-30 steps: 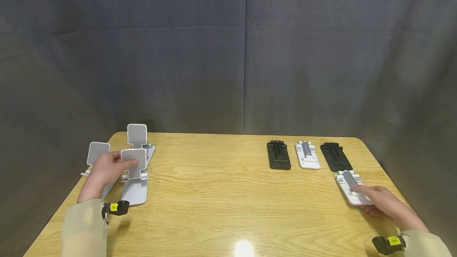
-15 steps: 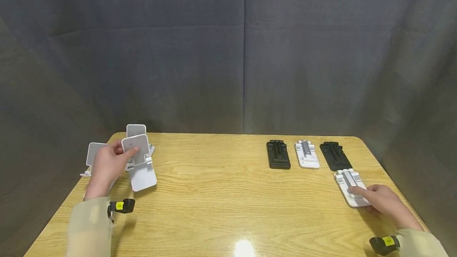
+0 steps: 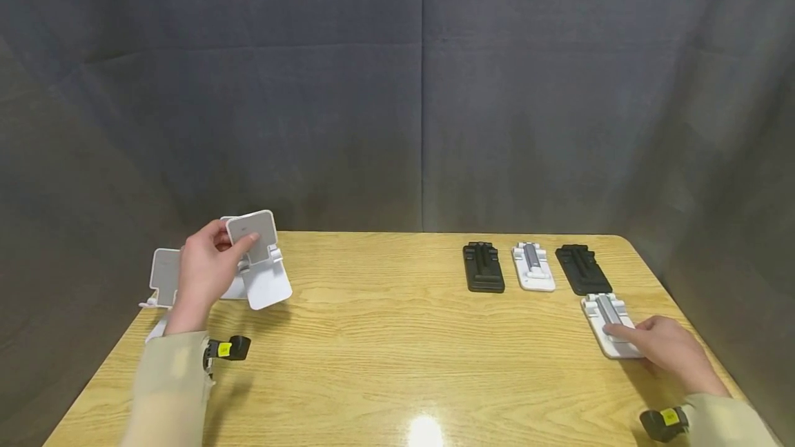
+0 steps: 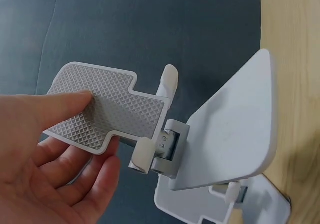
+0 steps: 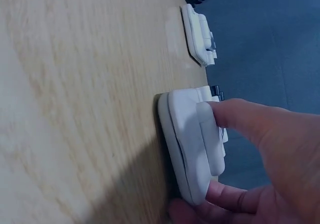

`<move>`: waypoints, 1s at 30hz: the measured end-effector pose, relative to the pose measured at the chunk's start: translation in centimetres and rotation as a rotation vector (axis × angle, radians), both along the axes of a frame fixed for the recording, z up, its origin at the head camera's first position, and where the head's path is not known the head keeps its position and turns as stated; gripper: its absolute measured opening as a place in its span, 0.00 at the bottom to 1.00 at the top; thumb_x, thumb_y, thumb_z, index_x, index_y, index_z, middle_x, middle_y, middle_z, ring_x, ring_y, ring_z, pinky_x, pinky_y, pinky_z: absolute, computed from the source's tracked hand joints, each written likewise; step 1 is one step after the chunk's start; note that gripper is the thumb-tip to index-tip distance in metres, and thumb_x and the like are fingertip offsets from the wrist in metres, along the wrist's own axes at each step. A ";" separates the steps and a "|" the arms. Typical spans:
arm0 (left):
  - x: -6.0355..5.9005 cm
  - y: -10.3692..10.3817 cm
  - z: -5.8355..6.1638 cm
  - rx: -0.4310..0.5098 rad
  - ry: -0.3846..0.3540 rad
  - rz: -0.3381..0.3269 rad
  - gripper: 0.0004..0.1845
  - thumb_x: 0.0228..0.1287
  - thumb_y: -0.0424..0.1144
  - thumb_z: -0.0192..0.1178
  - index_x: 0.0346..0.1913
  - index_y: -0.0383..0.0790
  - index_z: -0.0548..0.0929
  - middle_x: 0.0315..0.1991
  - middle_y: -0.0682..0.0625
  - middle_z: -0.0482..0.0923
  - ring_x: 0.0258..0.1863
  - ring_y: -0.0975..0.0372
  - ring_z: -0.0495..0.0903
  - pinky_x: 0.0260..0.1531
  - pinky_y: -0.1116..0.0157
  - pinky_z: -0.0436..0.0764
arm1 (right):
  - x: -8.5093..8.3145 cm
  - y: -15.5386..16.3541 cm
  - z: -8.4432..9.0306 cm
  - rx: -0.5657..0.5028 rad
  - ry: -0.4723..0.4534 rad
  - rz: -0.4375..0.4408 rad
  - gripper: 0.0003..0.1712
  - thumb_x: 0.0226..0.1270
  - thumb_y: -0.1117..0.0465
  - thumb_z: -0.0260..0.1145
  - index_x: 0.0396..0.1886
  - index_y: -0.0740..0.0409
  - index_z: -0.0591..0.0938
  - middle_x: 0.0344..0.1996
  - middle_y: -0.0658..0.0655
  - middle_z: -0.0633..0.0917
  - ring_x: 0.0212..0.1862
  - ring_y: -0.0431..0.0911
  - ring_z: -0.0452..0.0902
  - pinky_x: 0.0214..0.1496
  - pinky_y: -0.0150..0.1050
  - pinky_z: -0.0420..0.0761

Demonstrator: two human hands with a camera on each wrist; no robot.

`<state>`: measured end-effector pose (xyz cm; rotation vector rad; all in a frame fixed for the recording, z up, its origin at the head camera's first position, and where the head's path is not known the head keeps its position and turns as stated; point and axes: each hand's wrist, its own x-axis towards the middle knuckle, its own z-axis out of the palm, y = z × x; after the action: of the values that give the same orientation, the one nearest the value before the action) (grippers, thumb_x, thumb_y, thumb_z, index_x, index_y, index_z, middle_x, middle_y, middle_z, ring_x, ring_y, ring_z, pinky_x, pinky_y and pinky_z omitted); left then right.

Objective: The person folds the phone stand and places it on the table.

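Observation:
My left hand (image 3: 232, 243) pinches the back plate of an unfolded white phone stand (image 3: 263, 264) and holds it tilted in the air over the table's far left corner. In the left wrist view the thumb lies on the textured plate (image 4: 110, 106), fingers sit behind it, and the base (image 4: 235, 134) hangs off the hinge. My right hand (image 3: 621, 336) grips a folded white stand (image 3: 605, 319) that lies flat near the right edge. The right wrist view shows the thumb on top of this stand (image 5: 192, 139) and fingertips under its side.
Two more unfolded white stands (image 3: 164, 274) are on the table behind my left hand. A row of folded stands lies at the far right: black (image 3: 483, 267), white (image 3: 533, 266), black (image 3: 582, 269). The wooden table (image 3: 397, 336) is backed by a grey curtain.
My left hand has lifted the unfolded stand off the table, up and to the right. The right hand stays on the folded stand, shifted only slightly.

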<state>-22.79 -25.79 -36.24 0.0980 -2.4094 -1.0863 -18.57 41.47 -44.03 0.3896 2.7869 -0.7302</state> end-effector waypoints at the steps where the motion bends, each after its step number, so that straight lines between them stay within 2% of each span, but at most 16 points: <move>1: -0.1 0.3 0.2 0.001 0.008 -0.006 0.16 0.67 0.40 0.69 0.48 0.30 0.83 0.36 0.40 0.86 0.30 0.68 0.77 0.29 0.73 0.72 | 0.0 0.0 0.0 0.017 0.001 0.007 0.35 0.63 0.28 0.63 0.23 0.57 0.77 0.20 0.51 0.69 0.28 0.47 0.67 0.31 0.41 0.64; 4: -0.5 1.0 0.6 0.012 0.026 -0.035 0.16 0.67 0.41 0.69 0.48 0.31 0.83 0.37 0.40 0.86 0.30 0.68 0.78 0.30 0.73 0.73 | 0.0 0.0 0.1 0.043 0.002 0.014 0.38 0.63 0.27 0.63 0.27 0.61 0.81 0.22 0.53 0.74 0.29 0.49 0.69 0.31 0.42 0.65; 9: -1.1 2.2 1.2 0.022 0.016 -0.094 0.15 0.69 0.39 0.68 0.48 0.30 0.82 0.37 0.39 0.85 0.33 0.59 0.80 0.32 0.71 0.74 | -0.2 0.0 0.2 0.066 0.030 0.023 0.46 0.63 0.27 0.63 0.42 0.72 0.81 0.34 0.62 0.83 0.36 0.53 0.74 0.33 0.45 0.71; 11: -1.3 2.7 1.3 0.011 0.010 -0.105 0.15 0.69 0.39 0.67 0.49 0.30 0.82 0.37 0.39 0.85 0.34 0.56 0.80 0.33 0.69 0.75 | -0.2 0.0 0.3 0.071 0.039 0.034 0.48 0.64 0.27 0.63 0.45 0.75 0.80 0.37 0.66 0.83 0.38 0.56 0.76 0.35 0.48 0.73; 15: -1.8 3.9 1.5 0.004 0.023 -0.130 0.14 0.69 0.39 0.67 0.49 0.30 0.82 0.37 0.39 0.85 0.34 0.54 0.80 0.34 0.67 0.75 | -0.1 0.1 0.5 0.075 0.052 0.023 0.54 0.65 0.25 0.60 0.50 0.80 0.76 0.45 0.75 0.81 0.44 0.63 0.78 0.41 0.55 0.75; 20: -2.2 5.6 2.0 0.034 0.026 -0.162 0.14 0.70 0.39 0.67 0.50 0.31 0.82 0.37 0.41 0.84 0.33 0.55 0.78 0.33 0.66 0.75 | -0.4 -0.2 1.3 0.089 0.146 -0.009 0.58 0.67 0.24 0.55 0.57 0.82 0.71 0.54 0.83 0.75 0.50 0.74 0.75 0.43 0.60 0.75; 26: -2.7 7.4 2.3 0.050 0.026 -0.194 0.14 0.70 0.41 0.67 0.50 0.33 0.82 0.35 0.42 0.83 0.32 0.55 0.76 0.33 0.62 0.73 | -1.5 -1.4 2.7 0.063 0.216 -0.012 0.58 0.67 0.23 0.53 0.61 0.80 0.69 0.51 0.80 0.78 0.48 0.72 0.77 0.39 0.60 0.75; 30: -3.0 8.4 2.1 0.065 0.046 -0.220 0.14 0.70 0.40 0.67 0.49 0.33 0.82 0.35 0.42 0.84 0.33 0.55 0.78 0.33 0.62 0.74 | -2.3 -2.8 3.7 0.048 0.259 -0.008 0.56 0.68 0.24 0.54 0.61 0.78 0.70 0.51 0.79 0.78 0.48 0.70 0.77 0.39 0.60 0.75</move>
<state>-25.77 -17.38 -34.17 -0.1733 -2.3857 -1.2499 -20.88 38.68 -40.31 0.3360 3.0516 -0.7658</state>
